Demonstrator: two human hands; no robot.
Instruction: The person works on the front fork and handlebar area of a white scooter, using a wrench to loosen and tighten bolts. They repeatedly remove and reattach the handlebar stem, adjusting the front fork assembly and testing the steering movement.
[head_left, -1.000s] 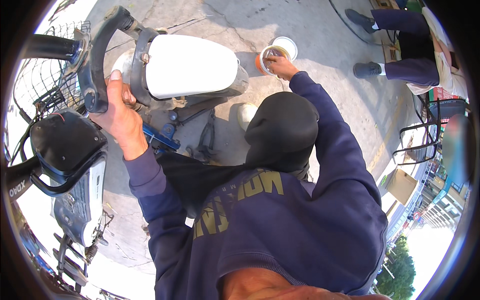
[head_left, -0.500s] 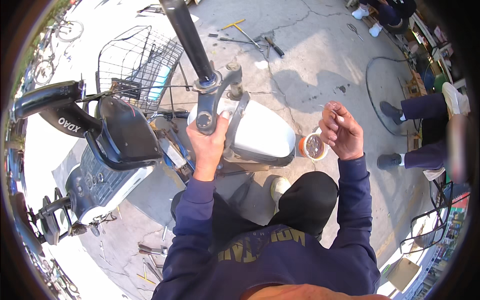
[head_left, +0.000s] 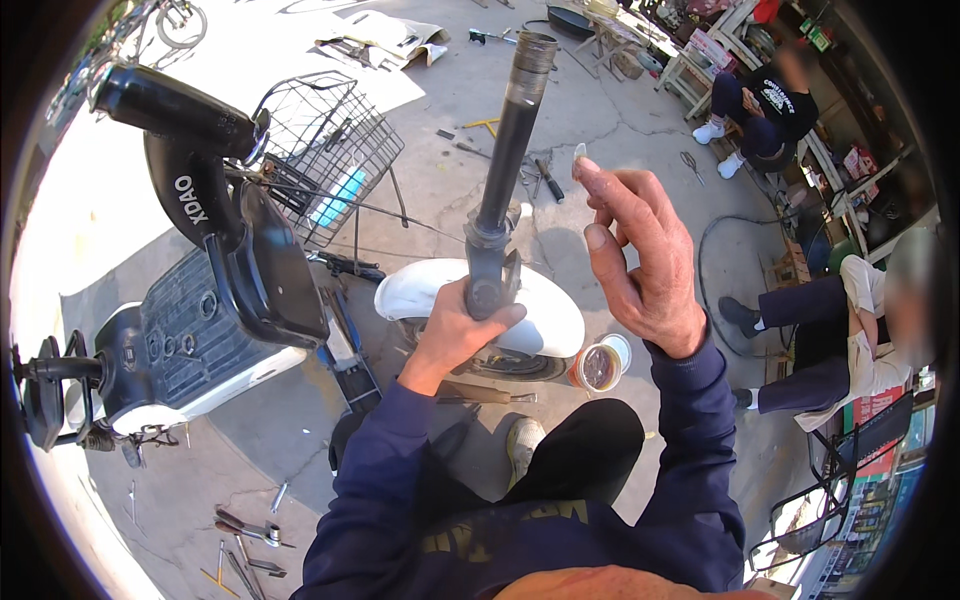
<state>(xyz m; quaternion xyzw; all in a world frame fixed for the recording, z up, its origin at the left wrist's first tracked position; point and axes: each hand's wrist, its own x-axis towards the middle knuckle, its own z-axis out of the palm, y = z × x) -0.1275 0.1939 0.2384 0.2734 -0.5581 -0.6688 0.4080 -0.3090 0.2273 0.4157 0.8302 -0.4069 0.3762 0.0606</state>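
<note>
My left hand (head_left: pixel 452 335) is wrapped round the crown of a front fork, whose black steering tube (head_left: pixel 510 150) rises upright with a threaded top end. Below it are the white mudguard (head_left: pixel 548 308) and part of the wheel. My right hand (head_left: pixel 648 255) is raised to the right of the tube, apart from it, fingers bent and spread. A clear, jelly-like dab that looks like grease (head_left: pixel 580 151) sits on its index fingertip. Near my knee stands a small orange-sided tub (head_left: pixel 598 370) of brownish grease, with a pale round lid (head_left: pixel 619 350) beside it.
To the left stands a black and white electric scooter (head_left: pixel 185 330); a wire basket (head_left: pixel 330 150) is beyond it. Hand tools (head_left: pixel 250 530) lie at lower left, and a dark-handled tool (head_left: pixel 548 180) lies ahead. Two people sit at right near a black hose (head_left: pixel 705 265).
My right hand has risen and moved left toward the tube, its fingers spreading. The fork tube now stands more upright, and the view has shifted to show its threaded top.
</note>
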